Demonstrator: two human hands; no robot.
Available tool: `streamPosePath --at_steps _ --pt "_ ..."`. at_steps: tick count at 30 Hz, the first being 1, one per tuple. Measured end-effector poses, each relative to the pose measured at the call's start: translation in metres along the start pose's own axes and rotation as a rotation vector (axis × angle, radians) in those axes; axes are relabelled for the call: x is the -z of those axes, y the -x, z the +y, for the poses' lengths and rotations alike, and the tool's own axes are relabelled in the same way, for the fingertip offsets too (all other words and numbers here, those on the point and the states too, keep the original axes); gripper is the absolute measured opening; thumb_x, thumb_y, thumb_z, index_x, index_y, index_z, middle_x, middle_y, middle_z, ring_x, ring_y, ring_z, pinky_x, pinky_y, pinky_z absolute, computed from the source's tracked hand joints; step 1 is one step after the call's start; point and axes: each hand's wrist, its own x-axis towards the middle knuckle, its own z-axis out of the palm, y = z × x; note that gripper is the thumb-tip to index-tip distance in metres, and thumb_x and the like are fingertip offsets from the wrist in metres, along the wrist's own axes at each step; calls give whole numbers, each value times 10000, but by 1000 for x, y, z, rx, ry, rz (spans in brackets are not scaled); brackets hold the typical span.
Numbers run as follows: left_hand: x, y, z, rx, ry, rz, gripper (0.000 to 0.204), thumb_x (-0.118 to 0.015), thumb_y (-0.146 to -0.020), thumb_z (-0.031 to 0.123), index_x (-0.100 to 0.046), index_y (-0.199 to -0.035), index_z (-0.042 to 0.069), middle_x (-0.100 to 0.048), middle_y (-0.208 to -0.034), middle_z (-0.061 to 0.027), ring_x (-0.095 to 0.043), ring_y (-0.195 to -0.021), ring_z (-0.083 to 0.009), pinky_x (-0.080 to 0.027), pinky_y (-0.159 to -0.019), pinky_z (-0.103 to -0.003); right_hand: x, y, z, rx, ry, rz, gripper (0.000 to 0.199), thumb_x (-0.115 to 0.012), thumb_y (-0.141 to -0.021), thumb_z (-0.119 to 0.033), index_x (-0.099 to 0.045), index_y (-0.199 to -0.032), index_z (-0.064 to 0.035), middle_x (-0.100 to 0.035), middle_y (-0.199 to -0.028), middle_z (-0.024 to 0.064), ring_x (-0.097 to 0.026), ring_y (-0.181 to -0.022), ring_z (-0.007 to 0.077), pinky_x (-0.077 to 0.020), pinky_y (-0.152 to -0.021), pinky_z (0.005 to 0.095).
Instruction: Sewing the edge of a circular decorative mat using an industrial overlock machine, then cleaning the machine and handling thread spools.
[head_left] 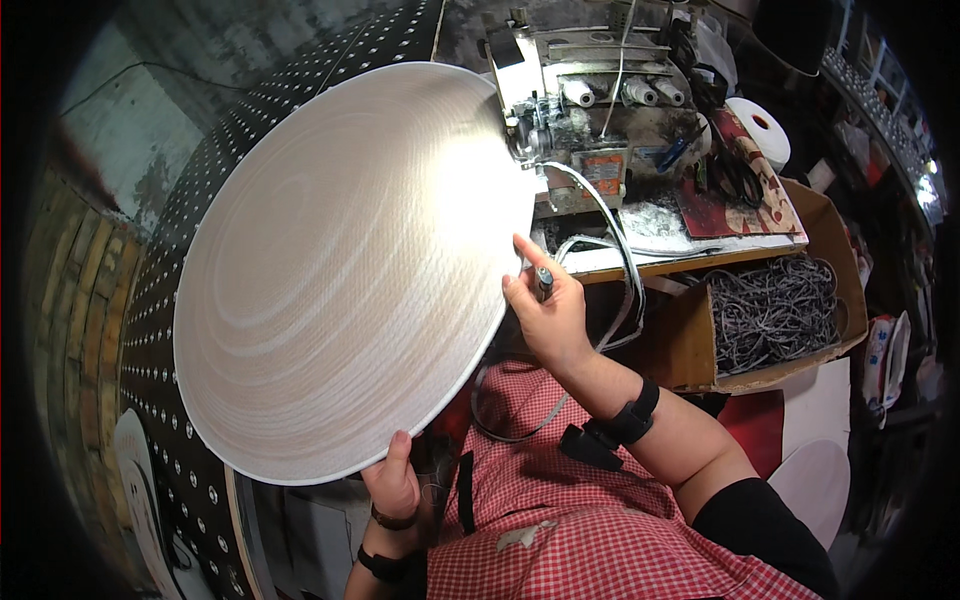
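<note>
A large round woven mat (330, 250), beige and white with swirling rings and a white edge, fills the left and middle of the head view. My left hand (393, 485) grips its lower edge, thumb on top and the other fingers hidden beneath. At the mat's right edge, my right hand (548, 315) touches it with index finger and thumb. A small metal tool (543, 283) is held in that same hand; its kind is not clear. The mat's far right edge lies at the sewing machine (590, 120), under a bright light.
White binding strip (632, 270) loops down from the machine beside the white worktable edge (690, 255). Black scissors (738, 180) and a white roll (762, 130) are at the right. A cardboard box (785, 375) of grey trimmings stands below. A dotted black surface (195, 480) spreads leftward.
</note>
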Motion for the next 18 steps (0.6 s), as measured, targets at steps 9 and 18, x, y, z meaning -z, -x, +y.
streamPosePath --at_steps 9,18 --pt "-21 -9 -6 -8 -43 -57 287 -503 -836 14 -475 -1120 -21 -554 -1025 -124 -545 -887 -197 -449 -796 -320 -1 -29 3 68 -112 47 463 -537 -822 23 -399 -1263 26 -465 -762 -54 -420 -657 -5 -380 -616 133" --pt "-21 -39 -2 -101 19 69 431 -505 -824 -5 -364 -1231 -15 -469 -1169 -126 -504 -996 -214 -432 -850 -330 -14 -58 6 54 -90 -41 330 -574 -790 -26 -516 -1109 37 -608 -806 39 -517 -686 51 -437 -613 206"
